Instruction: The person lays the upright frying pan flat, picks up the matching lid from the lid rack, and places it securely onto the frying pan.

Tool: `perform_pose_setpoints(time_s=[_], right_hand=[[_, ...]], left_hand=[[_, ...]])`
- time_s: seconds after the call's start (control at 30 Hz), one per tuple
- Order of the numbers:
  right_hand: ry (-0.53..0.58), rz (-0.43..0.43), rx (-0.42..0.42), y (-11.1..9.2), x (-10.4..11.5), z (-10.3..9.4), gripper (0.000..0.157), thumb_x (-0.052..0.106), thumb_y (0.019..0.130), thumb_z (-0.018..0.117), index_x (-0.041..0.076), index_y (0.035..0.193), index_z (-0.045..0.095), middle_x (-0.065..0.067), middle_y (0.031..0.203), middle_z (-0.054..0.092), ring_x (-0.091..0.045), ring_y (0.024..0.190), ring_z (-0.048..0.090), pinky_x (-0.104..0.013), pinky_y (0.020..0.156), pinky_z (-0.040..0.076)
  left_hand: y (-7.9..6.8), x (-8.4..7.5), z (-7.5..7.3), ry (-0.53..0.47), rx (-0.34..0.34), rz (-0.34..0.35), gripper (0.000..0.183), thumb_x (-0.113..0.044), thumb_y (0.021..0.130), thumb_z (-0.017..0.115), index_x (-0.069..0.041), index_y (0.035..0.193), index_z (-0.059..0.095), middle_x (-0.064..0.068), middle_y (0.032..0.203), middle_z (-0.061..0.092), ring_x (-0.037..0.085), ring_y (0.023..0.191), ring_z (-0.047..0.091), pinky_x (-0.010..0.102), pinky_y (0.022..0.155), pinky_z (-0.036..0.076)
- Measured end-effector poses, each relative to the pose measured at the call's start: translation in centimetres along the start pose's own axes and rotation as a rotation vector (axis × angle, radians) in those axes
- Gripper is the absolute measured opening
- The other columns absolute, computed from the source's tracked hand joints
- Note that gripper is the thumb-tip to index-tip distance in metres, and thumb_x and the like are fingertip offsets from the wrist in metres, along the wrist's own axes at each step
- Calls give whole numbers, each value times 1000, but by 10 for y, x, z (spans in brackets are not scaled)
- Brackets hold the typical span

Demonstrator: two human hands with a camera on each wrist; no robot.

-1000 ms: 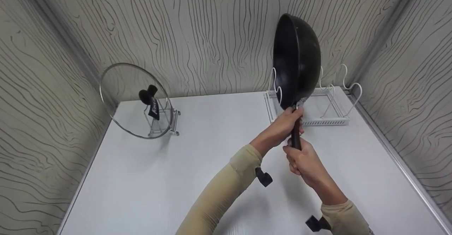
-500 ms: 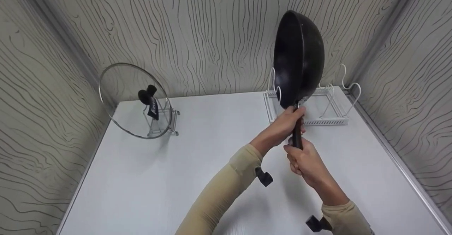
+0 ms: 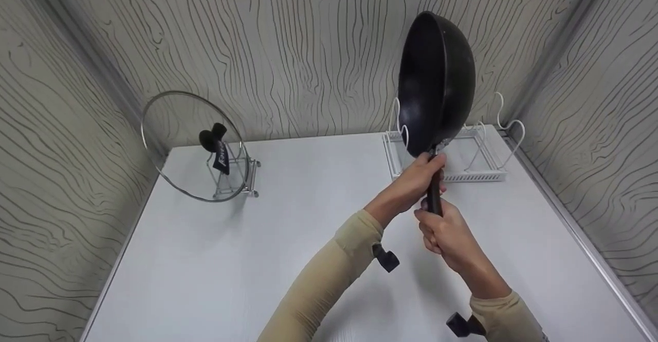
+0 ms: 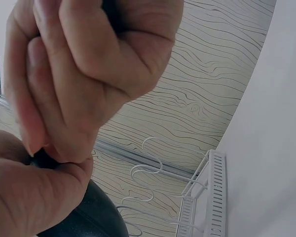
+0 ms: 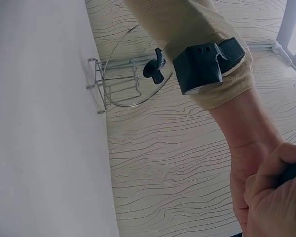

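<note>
A deep black wok (image 3: 457,79) stands on its edge in the head view, handle toward me and its hollow side facing left. My left hand (image 3: 414,180) grips the handle (image 3: 434,198) close to where it joins the pan. Lower down, my right hand (image 3: 448,231) is curled round the handle's end. The wok overlaps a white wire rack (image 3: 473,177) behind it, whose curved hooks show on both sides. In the left wrist view both hands are close up, the right hand (image 4: 89,64) above the left, with part of the wok (image 4: 96,212) below.
At the left, a glass lid (image 3: 180,196) with a metal rim and black knob (image 3: 215,139) leans upright in a small chrome stand (image 3: 252,177). The white table (image 3: 231,270) is bordered by wood-patterned walls (image 3: 308,49) at the back and both sides.
The wok has tipped slightly rightward and its top has risen a little in the head view. Both hands keep their grip on the handle, shifting only slightly right.
</note>
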State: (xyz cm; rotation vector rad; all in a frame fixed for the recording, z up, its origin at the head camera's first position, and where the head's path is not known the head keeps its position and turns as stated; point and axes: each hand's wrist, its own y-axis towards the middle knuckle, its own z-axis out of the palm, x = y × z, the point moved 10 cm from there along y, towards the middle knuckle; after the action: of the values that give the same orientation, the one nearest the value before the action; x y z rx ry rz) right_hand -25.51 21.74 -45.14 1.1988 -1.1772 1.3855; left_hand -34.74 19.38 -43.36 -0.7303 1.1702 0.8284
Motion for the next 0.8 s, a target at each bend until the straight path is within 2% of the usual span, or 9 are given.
perform_pose_setpoints(time_s=[0.3, 0.8], right_hand=[[4, -5, -7, -1, 2, -1, 14, 1, 103, 47, 3, 94, 37, 7, 55, 37, -4, 38, 33, -17, 36, 29], [36, -22, -27, -4, 8, -4, 20, 0, 102, 48, 5, 86, 38, 7, 51, 36, -3, 36, 32, -17, 35, 28]], left_hand=[[-1, -2, 4, -34, 29, 15, 22, -34, 109, 53, -13, 107, 49, -1, 84, 52, 13, 66, 56, 24, 65, 50], [0, -7, 9, 11, 20, 23, 23, -35, 108, 54, -13, 106, 47, -2, 83, 53, 13, 66, 57, 23, 64, 50]])
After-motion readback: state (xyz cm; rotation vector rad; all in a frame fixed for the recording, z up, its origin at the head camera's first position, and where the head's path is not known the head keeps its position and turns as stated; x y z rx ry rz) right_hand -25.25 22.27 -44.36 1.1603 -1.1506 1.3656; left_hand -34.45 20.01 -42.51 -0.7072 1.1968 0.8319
